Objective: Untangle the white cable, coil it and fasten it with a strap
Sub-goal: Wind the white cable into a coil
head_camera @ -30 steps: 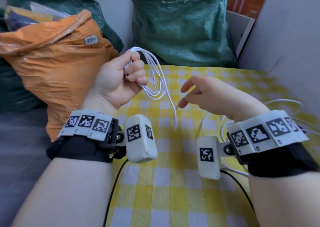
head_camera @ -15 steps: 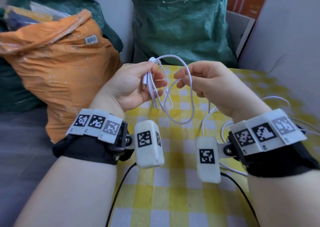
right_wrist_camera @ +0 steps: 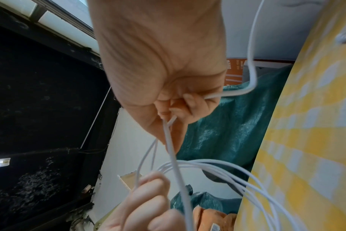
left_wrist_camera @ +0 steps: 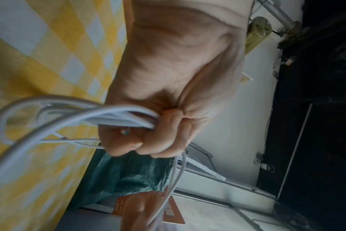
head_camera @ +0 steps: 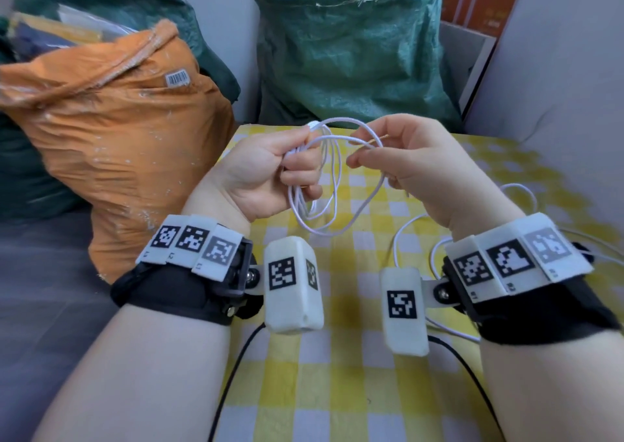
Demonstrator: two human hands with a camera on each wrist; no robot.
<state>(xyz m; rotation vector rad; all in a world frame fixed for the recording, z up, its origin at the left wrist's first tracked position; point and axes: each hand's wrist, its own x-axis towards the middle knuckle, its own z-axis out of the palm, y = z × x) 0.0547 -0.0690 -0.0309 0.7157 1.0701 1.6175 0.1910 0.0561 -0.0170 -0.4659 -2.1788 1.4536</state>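
Note:
Several loops of the white cable (head_camera: 332, 188) hang above the yellow checked tablecloth (head_camera: 337, 374). My left hand (head_camera: 270, 168) grips the top of the bundle in a fist, seen close in the left wrist view with the white cable (left_wrist_camera: 113, 115) running out of the curled fingers. My right hand (head_camera: 405, 157) pinches a strand of the cable just right of the bundle; in the right wrist view its fingers (right_wrist_camera: 186, 104) curl round the white cable (right_wrist_camera: 172, 143). No strap shows in any view.
More white cable (head_camera: 415, 239) lies loose on the cloth under my right wrist. An orange sack (head_camera: 111, 137) stands at the left and a green sack (head_camera: 351, 46) behind the table. A grey wall (head_camera: 557, 86) bounds the right side.
My right hand rose from the table with a strand and brought it up beside my left hand. The coil in my left hand gained a loop and the hands now nearly meet.

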